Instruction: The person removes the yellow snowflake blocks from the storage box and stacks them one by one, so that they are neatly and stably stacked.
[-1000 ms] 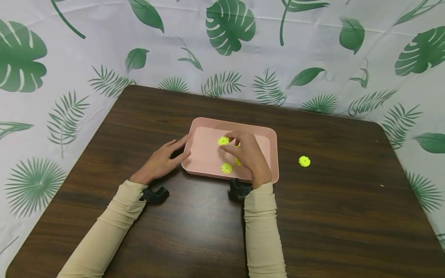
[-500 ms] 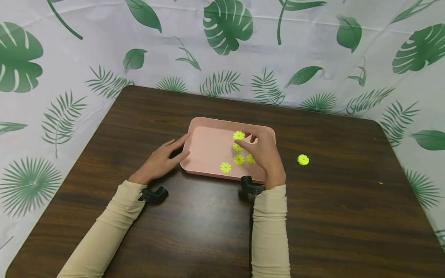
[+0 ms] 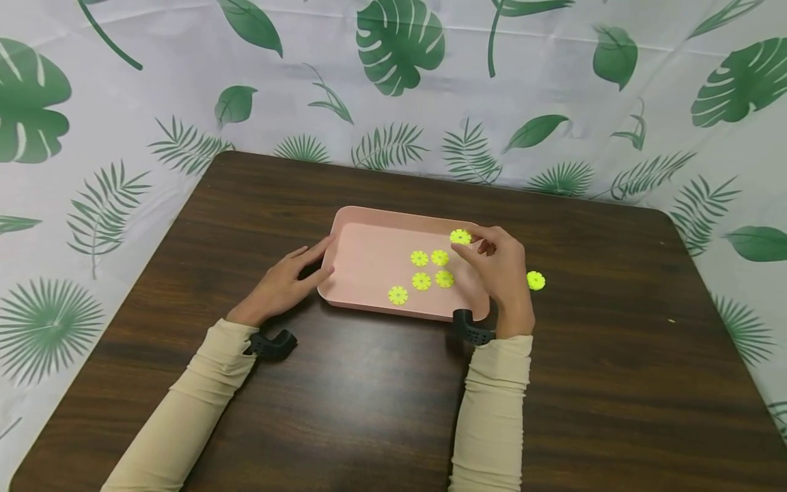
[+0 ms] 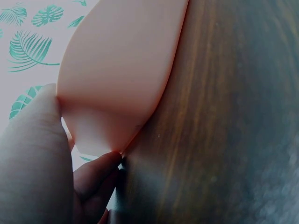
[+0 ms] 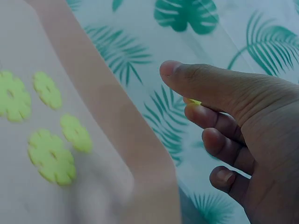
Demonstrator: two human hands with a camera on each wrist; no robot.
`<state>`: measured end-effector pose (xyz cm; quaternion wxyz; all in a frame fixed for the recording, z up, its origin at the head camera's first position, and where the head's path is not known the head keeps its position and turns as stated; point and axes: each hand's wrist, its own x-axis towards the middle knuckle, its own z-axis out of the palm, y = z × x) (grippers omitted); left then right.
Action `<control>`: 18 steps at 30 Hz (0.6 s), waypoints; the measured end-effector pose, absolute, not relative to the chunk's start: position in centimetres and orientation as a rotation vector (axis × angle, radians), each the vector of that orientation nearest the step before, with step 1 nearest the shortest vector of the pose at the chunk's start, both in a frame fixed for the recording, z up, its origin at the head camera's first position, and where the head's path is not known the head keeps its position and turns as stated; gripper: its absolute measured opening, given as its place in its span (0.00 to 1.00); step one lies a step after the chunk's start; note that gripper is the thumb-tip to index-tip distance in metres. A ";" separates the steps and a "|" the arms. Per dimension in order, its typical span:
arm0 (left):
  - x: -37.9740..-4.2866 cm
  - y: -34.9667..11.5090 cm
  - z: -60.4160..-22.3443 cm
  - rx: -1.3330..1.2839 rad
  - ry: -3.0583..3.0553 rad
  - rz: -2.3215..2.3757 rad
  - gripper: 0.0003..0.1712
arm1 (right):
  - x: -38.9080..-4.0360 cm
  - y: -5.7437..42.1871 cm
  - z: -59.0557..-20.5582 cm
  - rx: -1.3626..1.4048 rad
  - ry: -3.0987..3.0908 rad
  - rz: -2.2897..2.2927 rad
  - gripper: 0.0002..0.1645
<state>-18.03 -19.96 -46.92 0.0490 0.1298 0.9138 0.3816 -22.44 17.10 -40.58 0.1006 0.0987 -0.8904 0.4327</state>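
Note:
Between thumb and index fingertip, my right hand (image 3: 505, 270) pinches a yellow notched disc (image 3: 460, 237) above the right end of a pink tray (image 3: 363, 263). Only a sliver of that disc (image 5: 194, 101) shows in the right wrist view. Several similar yellow discs (image 3: 421, 281) lie flat inside the tray. One more yellow disc (image 3: 536, 281) sits on the table just beyond the right wrist. My left hand (image 3: 279, 287) rests against the tray's left end, fingers extended and spread; the left wrist view has its fingertips touching the tray wall (image 4: 100, 126).
The dark wooden table (image 3: 344, 410) extends around the tray. A leaf-printed cloth (image 3: 295, 75) hangs behind it. Each wrist wears a black band (image 3: 473, 329). A tiny yellowish speck (image 3: 671, 320) lies at the table's right.
My right hand has moved right across the tray with the pinched disc, uncovering the discs lying below. The left hand stays at the tray's left end.

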 end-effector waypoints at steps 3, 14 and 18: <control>-18.1 -20.0 -47.0 0.399 2.789 1.163 0.39 | -22.3 18.0 -40.7 0.230 -2.596 1.305 0.21; -18.2 -20.0 -47.3 0.413 2.793 1.159 0.39 | -21.7 21.5 -41.3 0.012 -2.518 1.265 0.21; -18.2 -20.0 -47.2 0.402 2.788 1.159 0.39 | -21.4 23.1 -41.9 -0.058 -2.500 1.262 0.22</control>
